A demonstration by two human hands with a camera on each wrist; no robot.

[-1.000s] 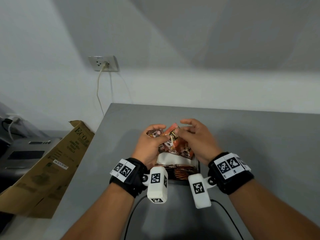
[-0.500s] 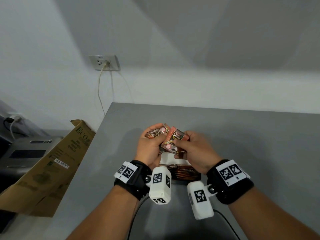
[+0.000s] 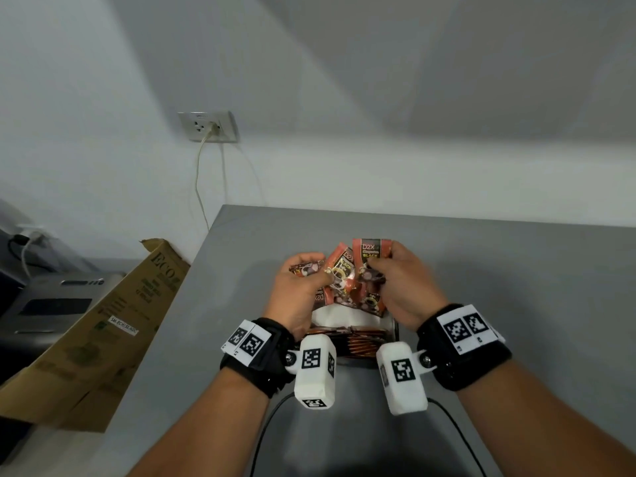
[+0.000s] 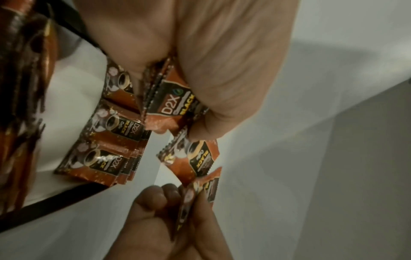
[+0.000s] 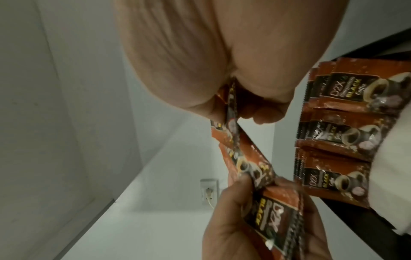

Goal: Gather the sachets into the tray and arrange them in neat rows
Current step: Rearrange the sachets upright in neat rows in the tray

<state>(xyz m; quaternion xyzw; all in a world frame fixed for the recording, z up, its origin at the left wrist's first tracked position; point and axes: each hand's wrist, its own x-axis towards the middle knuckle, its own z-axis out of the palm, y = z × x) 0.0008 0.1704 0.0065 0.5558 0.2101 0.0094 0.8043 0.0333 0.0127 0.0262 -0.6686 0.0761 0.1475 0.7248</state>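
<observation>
Orange-and-black coffee sachets are fanned between my two hands above the tray (image 3: 395, 330), a black-rimmed tray with a white liner. My left hand (image 3: 315, 270) grips a small stack of sachets (image 4: 171, 103) and pinches one more sachet (image 3: 340, 270) with thumb and fingertip. My right hand (image 3: 382, 261) pinches an upright sachet (image 3: 370, 253) by its lower part. A row of overlapping sachets (image 5: 333, 132) lies flat at the tray's far side. Another packed row (image 3: 358, 342) stands on edge at its near side, partly hidden by my wrists.
The grey table (image 3: 516, 304) ends at a left edge, beyond which a cardboard box (image 3: 103, 321) leans. A grey machine (image 3: 51, 304) sits further left. A wall outlet (image 3: 208, 127) with a cord is behind. Black cables (image 3: 268, 425) run under my forearms.
My right hand has drawn one sachet up and to the right, out of the bunch. The sachets now fan out between the hands, which have drawn slightly apart.
</observation>
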